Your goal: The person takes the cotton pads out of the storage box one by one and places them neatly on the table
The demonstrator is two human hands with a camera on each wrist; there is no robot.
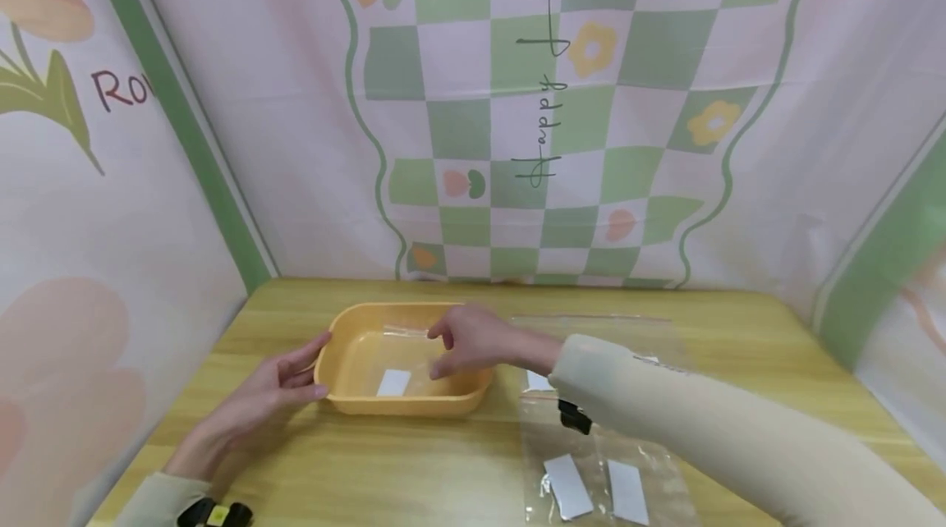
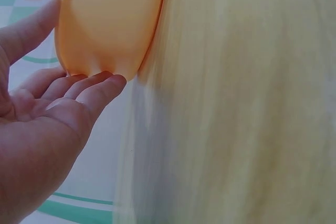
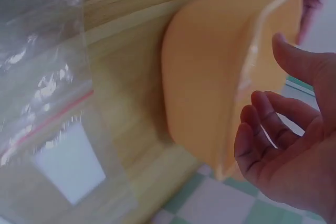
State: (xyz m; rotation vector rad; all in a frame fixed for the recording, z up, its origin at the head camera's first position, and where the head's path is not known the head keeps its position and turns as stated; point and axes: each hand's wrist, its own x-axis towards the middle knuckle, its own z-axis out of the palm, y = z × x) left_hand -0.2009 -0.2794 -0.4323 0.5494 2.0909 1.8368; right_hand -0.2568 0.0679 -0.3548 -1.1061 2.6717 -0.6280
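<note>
A yellow plastic basin [image 1: 406, 406] stands on the wooden table. Inside it lies a clear plastic bag [image 1: 373, 363] with a white card [image 1: 395, 382]. My left hand [image 1: 269, 396] holds the basin's left end, thumb and fingers spread against it; the left wrist view shows several fingertips [image 2: 116, 80] touching the basin wall [image 2: 110, 19]. Over the basin's right side reaches my right hand [image 1: 473, 338], thumb and fingers apart. In the right wrist view this hand [image 3: 294, 150] has nothing between its fingers, beside the basin's rim.
To the right, clear zip bags [image 1: 535, 437] lie flat on the table [image 1: 429, 478], with white cards [image 1: 567, 488] in them. The right forearm's sleeve [image 1: 702, 420] crosses above them. A patterned curtain [image 1: 458, 129] hangs behind the table.
</note>
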